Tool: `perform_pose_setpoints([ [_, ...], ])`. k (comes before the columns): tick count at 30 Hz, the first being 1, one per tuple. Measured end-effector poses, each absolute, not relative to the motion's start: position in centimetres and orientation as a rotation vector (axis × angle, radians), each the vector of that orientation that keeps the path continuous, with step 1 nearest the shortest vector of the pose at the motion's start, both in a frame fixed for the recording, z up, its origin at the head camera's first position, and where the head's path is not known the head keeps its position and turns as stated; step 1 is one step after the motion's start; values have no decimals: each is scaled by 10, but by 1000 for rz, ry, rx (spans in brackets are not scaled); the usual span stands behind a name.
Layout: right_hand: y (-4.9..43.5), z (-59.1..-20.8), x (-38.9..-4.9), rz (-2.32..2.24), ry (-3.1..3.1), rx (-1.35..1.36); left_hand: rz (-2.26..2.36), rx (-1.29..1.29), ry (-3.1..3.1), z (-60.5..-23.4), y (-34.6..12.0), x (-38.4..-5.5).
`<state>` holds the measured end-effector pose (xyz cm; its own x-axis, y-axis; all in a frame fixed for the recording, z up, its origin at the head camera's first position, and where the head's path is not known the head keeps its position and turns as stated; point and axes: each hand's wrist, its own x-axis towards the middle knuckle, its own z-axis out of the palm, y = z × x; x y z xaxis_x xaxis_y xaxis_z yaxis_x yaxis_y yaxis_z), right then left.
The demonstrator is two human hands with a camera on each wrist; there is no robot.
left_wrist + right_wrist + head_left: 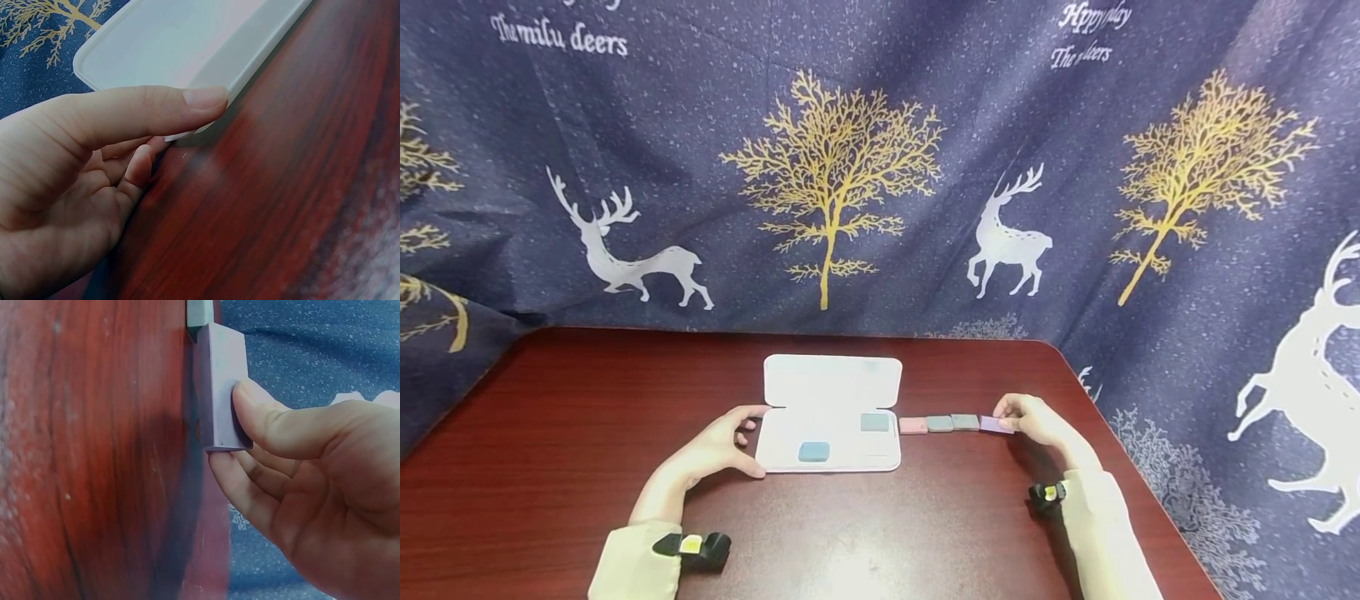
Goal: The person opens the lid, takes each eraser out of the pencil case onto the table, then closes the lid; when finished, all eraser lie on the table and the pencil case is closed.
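A white hinged case [778,454] lies with its lid [832,382] raised at the back. Its left end is held by my left hand [722,442]; the thumb [203,98] lies along the front corner and the fingers reach the back corner. A blue block [814,452] lies in the case near the front, and a grey-green block [874,422] at its back right. My right hand [1033,419] pinches a purple block [224,381] between thumb and fingers, at the right end of a row of blocks.
From the case's right side the row runs through a pink block [913,426], a green-grey block [939,424] and another grey-green block [966,422]. All sit on a dark red wooden table [625,400]. A blue cloth [895,275] with deer and trees hangs behind.
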<state>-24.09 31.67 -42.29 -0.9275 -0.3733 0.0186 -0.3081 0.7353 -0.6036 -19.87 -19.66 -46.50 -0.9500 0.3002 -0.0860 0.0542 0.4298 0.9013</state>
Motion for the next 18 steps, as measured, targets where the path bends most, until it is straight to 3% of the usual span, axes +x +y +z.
perform_pose_setpoints([
  [18, 317, -429, -247, -947, 2829, -547, 1529, 307, 2456, -466, -196, -199],
])
